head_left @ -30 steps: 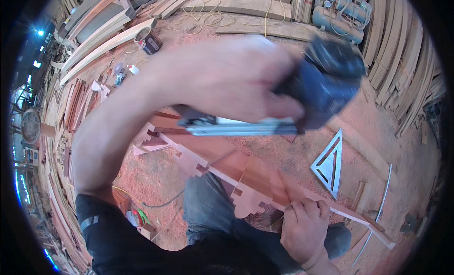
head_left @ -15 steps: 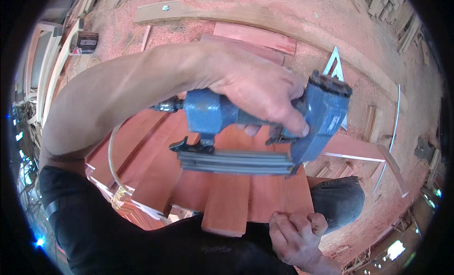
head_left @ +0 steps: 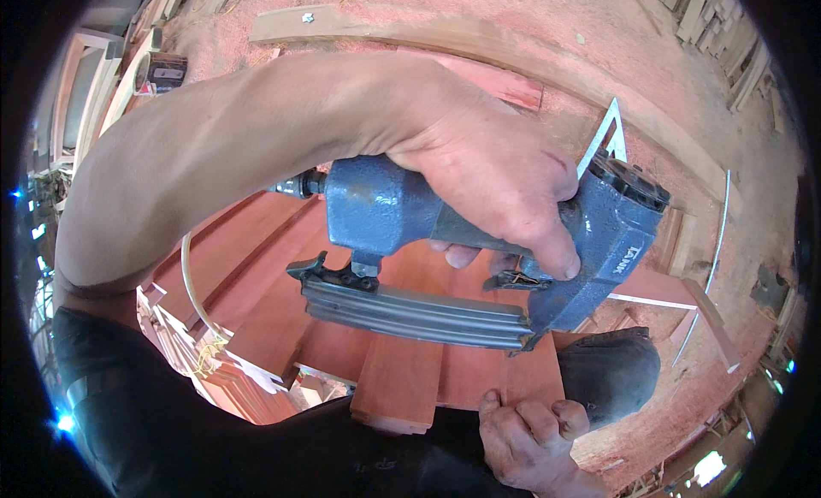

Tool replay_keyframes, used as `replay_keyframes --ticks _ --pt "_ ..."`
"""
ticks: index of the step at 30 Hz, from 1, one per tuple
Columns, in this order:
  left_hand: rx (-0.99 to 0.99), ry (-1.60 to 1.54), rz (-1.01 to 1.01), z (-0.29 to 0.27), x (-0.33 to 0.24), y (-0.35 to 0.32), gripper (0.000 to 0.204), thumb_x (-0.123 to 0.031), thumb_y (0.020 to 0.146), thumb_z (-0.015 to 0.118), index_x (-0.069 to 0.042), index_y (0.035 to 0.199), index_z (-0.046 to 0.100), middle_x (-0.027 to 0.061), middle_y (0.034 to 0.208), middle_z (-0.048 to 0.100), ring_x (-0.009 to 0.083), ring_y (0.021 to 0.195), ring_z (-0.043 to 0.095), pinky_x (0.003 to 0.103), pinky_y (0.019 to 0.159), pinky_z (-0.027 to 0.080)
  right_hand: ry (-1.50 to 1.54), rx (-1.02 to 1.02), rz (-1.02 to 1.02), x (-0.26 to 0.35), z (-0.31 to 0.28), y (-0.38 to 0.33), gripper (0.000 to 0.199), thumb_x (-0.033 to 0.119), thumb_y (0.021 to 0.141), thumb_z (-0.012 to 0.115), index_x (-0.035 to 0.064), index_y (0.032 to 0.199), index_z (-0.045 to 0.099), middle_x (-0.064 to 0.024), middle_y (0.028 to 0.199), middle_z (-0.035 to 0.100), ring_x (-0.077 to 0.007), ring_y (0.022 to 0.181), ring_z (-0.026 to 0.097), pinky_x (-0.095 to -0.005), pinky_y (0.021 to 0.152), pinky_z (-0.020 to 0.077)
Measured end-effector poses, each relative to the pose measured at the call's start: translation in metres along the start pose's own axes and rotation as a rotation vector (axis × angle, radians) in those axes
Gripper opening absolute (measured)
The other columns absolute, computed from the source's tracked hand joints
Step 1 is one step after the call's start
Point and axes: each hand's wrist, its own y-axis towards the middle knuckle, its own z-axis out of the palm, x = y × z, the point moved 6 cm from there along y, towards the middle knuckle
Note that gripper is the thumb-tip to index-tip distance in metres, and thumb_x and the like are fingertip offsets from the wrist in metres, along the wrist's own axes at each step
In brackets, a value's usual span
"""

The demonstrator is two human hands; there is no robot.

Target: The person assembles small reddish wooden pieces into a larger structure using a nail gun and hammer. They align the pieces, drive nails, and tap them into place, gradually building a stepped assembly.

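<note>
Left hand [head_left: 487, 168]: wrapped round blue nailer [head_left: 479, 258], held above red boards [head_left: 402, 370]. Right hand [head_left: 530, 438]: fingers curled over boards' near edge. Metal square [head_left: 603, 134] on sawdust floor [head_left: 599, 36] beyond.

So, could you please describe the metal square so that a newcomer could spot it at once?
Start at the blue nail gun held in the left hand. Just beyond its dark top cap, a silvery triangular metal square lies on the sawdust-covered floor. It is the only shiny triangle among reddish boards.
</note>
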Motion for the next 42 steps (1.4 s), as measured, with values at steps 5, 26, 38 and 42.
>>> replay_keyframes --ticks 5,26,38,42 --pt "0.083 0.034 -0.049 -0.003 -0.005 0.009 0.056 -0.051 0.096 0.066 0.004 0.102 0.076 0.0134 0.087 0.075 0.0225 0.072 0.073 0.039 0.066 0.06 0.092 -0.026 0.013 -0.006 -0.002 0.003 0.021 0.017 0.083 0.081 0.011 0.103 0.08 0.0033 0.111 0.072 -0.0179 0.111 0.06 -0.0444 0.095 0.0388" --pt "-0.001 0.012 0.013 -0.009 0.033 0.021 0.056 -0.054 0.104 0.065 0.002 0.105 0.07 0.0096 0.076 0.069 0.0215 0.069 0.068 0.038 0.066 0.055 0.173 0.036 0.012 -0.006 0.001 -0.006 0.031 0.02 0.085 0.073 0.0095 0.114 0.079 -0.0024 0.129 0.069 -0.0244 0.123 0.06 -0.0537 0.104 0.0415" --pt "0.017 -0.023 -0.025 -0.005 0.038 0.037 0.051 -0.05 0.107 0.066 0.001 0.108 0.066 0.0062 0.075 0.062 0.0181 0.066 0.064 0.037 0.062 0.05 0.198 0.028 0.041 -0.006 0.001 -0.004 0.031 0.021 0.084 0.073 0.0075 0.112 0.078 -0.0023 0.121 0.071 -0.0255 0.125 0.059 -0.0527 0.103 0.0438" --pt "0.024 -0.018 -0.035 -0.004 0.036 0.034 0.05 -0.051 0.106 0.067 -0.001 0.106 0.067 0.0053 0.071 0.062 0.0173 0.066 0.063 0.037 0.061 0.05 0.198 -0.004 0.038 -0.004 0.001 -0.004 0.031 0.021 0.084 0.074 0.0071 0.111 0.077 -0.0026 0.12 0.071 -0.0251 0.125 0.06 -0.0526 0.102 0.044"
